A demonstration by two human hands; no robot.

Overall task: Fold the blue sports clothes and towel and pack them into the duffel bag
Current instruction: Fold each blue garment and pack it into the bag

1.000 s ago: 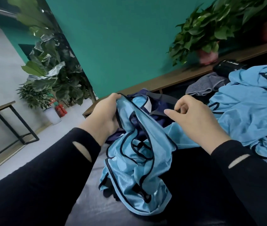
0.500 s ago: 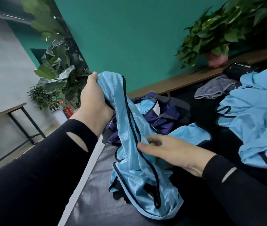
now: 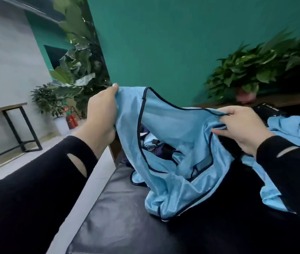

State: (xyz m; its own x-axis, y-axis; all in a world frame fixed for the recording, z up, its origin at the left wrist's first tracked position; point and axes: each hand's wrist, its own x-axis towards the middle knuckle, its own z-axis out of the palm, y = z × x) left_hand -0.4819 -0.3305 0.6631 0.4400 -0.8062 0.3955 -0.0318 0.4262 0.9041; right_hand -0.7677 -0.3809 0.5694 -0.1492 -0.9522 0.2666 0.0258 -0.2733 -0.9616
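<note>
Far left I see a black-legged side table (image 3: 20, 125) against the grey wall, then a potted plant (image 3: 51, 105) with a red fire extinguisher (image 3: 70, 120) just beside its white pot; my left hand (image 3: 101, 116) is raised, fingers curled round one upper edge of the light blue jersey (image 3: 173, 143), thumb tip on top of the cloth; the jersey hangs stretched between both hands, its dark-trimmed opening facing me, its lower part crumpled on the black padded surface (image 3: 119, 208); through the opening I make out dark navy fabric, too hidden to name; my right hand (image 3: 240, 127) pinches the jersey's other edge at the trim; beyond it lies a second light blue garment (image 3: 295, 129), and leafy pot plants (image 3: 251, 70) stand on the wooden ledge (image 3: 283, 99).
</note>
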